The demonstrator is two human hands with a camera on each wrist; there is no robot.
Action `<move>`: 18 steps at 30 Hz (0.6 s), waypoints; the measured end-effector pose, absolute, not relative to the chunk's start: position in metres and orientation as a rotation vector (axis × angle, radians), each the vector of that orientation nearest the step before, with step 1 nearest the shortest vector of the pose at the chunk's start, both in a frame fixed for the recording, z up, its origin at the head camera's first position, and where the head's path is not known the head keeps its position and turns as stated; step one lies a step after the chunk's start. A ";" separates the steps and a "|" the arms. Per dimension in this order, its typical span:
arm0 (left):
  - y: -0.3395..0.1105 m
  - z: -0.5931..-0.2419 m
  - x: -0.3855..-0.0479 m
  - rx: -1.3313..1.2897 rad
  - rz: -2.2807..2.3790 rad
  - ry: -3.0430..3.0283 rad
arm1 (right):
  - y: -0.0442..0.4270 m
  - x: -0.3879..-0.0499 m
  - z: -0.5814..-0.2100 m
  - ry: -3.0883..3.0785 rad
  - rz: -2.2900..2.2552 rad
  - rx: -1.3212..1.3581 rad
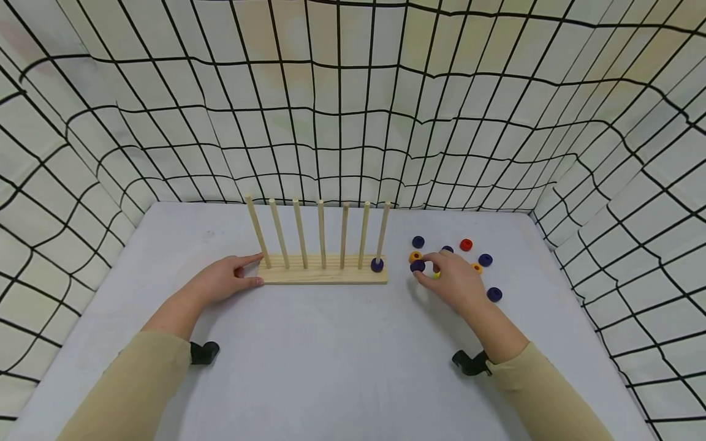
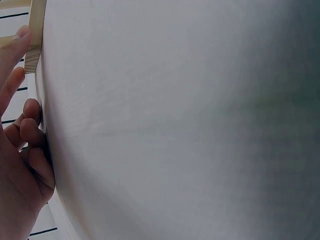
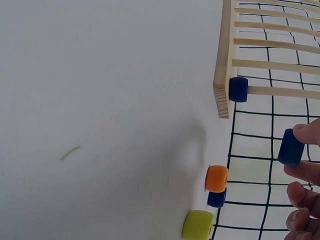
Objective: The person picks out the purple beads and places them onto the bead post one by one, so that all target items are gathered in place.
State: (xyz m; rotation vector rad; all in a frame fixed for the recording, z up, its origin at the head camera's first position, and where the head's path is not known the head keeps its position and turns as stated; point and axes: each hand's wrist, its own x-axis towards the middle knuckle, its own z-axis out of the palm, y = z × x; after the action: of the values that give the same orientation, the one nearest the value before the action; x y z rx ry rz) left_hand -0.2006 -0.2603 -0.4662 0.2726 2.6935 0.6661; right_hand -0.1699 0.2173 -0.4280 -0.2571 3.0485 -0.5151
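While the left hand [image 1: 228, 278] steadies the left end of the wooden peg rack [image 1: 325, 277], its thumb and forefinger pinching that end, the right hand [image 1: 456, 278] is just off the rack's right end with a dark blue bead [image 1: 417, 266]. Right fingers grasping: bead caught between thumb and forefinger, raised off the counter [image 1: 325, 367], near the rack but apart from it. Left wrist view shows the other left fingers curled beside the rack's end, not on it.

Rack has seven upright pegs [image 1: 322, 233]. Threaded blue bead [image 1: 377, 266] sits at the base of the rightmost one.

Loose beads all right of the rack, around the right hand: a blue bead by the rack's back corner [image 1: 418, 242], an orange bead [image 1: 415, 256] in front of that one, a red bead [image 1: 466, 245] farther right, another orange bead [image 1: 477, 267] beside the hand, more blue ones [image 1: 485, 260] farther out, the nearest to the person well apart from the rack. Yellow-green bead [image 3: 198, 225] also right of the rack, mostly hidden by the hand in head view.

Behind the rack, white backdrop [image 1: 353, 130] gridded with black cord. Tan sleeves [image 1: 127, 386] in front of the rack, each with a black wrist device [image 1: 204, 353].
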 end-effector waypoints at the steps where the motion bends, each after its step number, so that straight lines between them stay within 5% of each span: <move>1: -0.260 -0.466 -0.201 0.272 0.666 2.694 | 0.216 -0.169 -0.427 3.054 -0.518 -0.260; 18: -0.262 -0.469 -0.201 0.280 0.664 2.691 | 0.211 -0.169 -0.418 3.143 -0.596 -0.297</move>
State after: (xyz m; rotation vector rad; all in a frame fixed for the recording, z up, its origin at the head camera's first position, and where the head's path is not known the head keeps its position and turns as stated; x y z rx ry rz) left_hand -0.2014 -0.2615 -0.4687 0.2796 2.6911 0.6644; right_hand -0.1686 0.2108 -0.4179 -0.2975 3.1430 -0.5963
